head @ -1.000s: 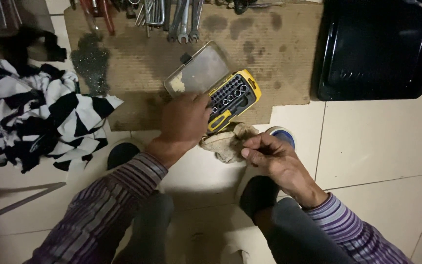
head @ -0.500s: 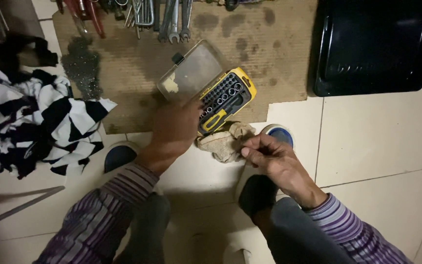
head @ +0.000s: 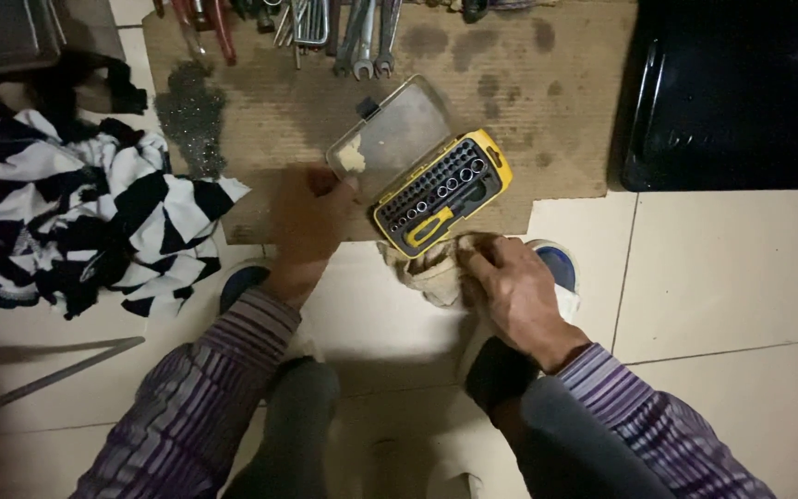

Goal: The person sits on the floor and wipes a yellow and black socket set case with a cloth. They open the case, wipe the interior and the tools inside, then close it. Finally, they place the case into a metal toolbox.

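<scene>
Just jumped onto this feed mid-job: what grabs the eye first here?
The open yellow bit set case with its clear lid stands out, lying on the stained cardboard sheet at centre. The left hand is at the lid's near corner, while the right hand rests on a beige rag just below the case. A black-and-white cloth lies heaped at left.

Both arms, in striped sleeves, are reaching up from the bottom edge toward mid-frame. The left hand (head: pixel 311 222) is hovering palm down, blurred, fingers loosely curled. The right hand (head: pixel 514 291) is lying palm down just right of centre, fingers bent.
</scene>
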